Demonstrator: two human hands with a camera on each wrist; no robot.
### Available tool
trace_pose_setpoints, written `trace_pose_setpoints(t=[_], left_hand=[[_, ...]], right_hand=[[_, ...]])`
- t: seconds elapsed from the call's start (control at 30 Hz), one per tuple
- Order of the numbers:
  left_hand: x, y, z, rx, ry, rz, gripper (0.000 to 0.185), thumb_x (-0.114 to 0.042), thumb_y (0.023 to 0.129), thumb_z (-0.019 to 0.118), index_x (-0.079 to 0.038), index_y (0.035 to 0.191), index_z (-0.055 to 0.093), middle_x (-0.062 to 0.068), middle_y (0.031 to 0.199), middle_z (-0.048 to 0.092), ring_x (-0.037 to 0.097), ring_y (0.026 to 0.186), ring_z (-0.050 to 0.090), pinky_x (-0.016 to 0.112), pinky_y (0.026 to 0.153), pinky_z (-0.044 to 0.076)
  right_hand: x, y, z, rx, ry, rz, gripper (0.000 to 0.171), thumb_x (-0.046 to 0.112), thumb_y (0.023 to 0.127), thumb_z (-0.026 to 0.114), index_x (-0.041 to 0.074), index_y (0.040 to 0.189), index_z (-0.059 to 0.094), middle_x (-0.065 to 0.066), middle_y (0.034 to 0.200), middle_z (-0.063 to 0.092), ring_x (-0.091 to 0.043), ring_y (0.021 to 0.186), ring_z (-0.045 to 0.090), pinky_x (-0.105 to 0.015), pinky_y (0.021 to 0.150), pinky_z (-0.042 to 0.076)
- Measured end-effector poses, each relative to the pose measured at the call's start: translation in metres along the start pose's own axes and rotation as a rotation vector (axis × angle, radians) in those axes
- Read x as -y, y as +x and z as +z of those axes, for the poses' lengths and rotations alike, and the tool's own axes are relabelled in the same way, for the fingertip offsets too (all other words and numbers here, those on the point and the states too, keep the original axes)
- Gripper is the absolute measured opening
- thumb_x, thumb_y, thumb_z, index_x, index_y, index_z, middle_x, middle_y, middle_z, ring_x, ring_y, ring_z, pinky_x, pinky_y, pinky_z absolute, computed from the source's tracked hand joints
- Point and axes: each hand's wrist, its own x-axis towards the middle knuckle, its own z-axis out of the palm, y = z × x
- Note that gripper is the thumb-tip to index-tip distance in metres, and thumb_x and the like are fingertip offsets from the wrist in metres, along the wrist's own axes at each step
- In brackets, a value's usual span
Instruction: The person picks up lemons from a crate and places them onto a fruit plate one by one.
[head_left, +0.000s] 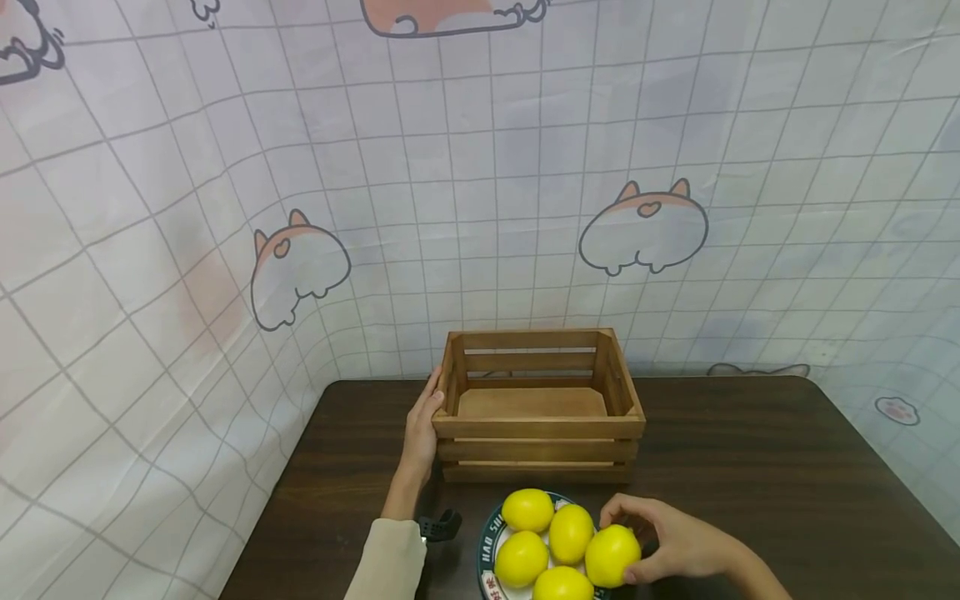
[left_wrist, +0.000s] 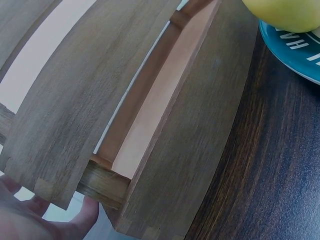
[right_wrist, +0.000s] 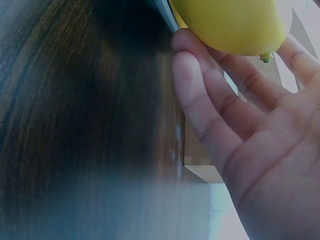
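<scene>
A slatted wooden crate [head_left: 538, 428] stands on the dark table. My left hand [head_left: 422, 425] rests against its left side, fingers straight along the outside; in the left wrist view its fingertips are partly hidden by the slats [left_wrist: 225, 75]. In front of the crate, several yellow lemons [head_left: 522, 559] sit on a round plate [head_left: 487, 552] with a dark green, lettered rim. With thumb and fingers, my right hand [head_left: 678, 537] grips the rightmost lemon [head_left: 612, 556]. In the right wrist view that lemon [right_wrist: 232, 25] shows a small green stem end, with the fingers around its underside.
The brown wood-grain table [head_left: 750, 467] extends to both sides. Behind it hangs a white gridded cloth [head_left: 510, 208] with cartoon animals, also draped along the left. A black wrist device [head_left: 441, 526] juts from the left wrist, close to the plate.
</scene>
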Motion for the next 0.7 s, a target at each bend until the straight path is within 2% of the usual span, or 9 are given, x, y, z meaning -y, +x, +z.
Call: trace_pose_setpoints(t=[0.2,0.37,0.7], left_hand=[[0.0002,0.0001,-0.0002,-0.001,0.003,-0.003,0.052,-0.036,0.111,0.034,-0.028,0.162,0.03,-0.01,0.169,0.026,0.021,0.16,0.013,0.056,0.129,0.007],[0.0011,0.0006,-0.0001,-0.005,0.006,-0.005,0.051,-0.036,0.111,0.034,-0.032,0.161,0.032,-0.01,0.169,0.026,0.02,0.16,0.014,0.055,0.129,0.007],[0.0022,0.001,-0.0003,0.004,-0.002,0.004,0.054,-0.036,0.111,0.033,-0.023,0.163,0.029,-0.008,0.17,0.025,0.023,0.161,0.013,0.058,0.129,0.006]], right_hand=[[-0.0003,0.0033,0.0028,0.0,-0.023,0.017,0.043,0.006,0.093,0.069,0.0,0.132,0.052,-0.018,0.129,0.059,-0.016,0.107,0.065,-0.034,0.09,0.06],[0.0,0.004,0.0049,-0.031,-0.063,0.07,0.044,0.011,0.092,0.072,0.002,0.131,0.053,-0.014,0.127,0.06,-0.014,0.106,0.065,-0.032,0.088,0.06],[0.0016,0.0059,0.01,-0.053,-0.12,0.118,0.044,0.016,0.089,0.077,0.011,0.126,0.054,-0.009,0.122,0.062,-0.01,0.098,0.066,-0.029,0.084,0.06]])
